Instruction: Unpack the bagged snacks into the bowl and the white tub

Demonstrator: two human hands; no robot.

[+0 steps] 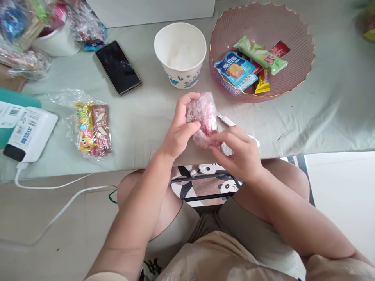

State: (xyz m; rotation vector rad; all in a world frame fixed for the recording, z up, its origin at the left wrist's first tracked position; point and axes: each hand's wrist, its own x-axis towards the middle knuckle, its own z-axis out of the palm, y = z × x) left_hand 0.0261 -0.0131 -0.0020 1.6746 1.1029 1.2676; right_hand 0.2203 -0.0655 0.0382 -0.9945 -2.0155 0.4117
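Observation:
My left hand is closed around a crumpled clear plastic bag with red snacks inside, held just above the table's front edge. My right hand pinches the lower part of the same bag from the right. Directly behind the bag stands an empty white paper cup. To its right sits a pink ribbed bowl holding several wrapped snacks. A thin white object lies on the cloth behind my right hand.
A clear bag of snacks lies at the left, a dark phone behind it. A white power bank with a cable sits at the far left. More bagged snacks pile at the back left. A panda-print bag rests between my knees.

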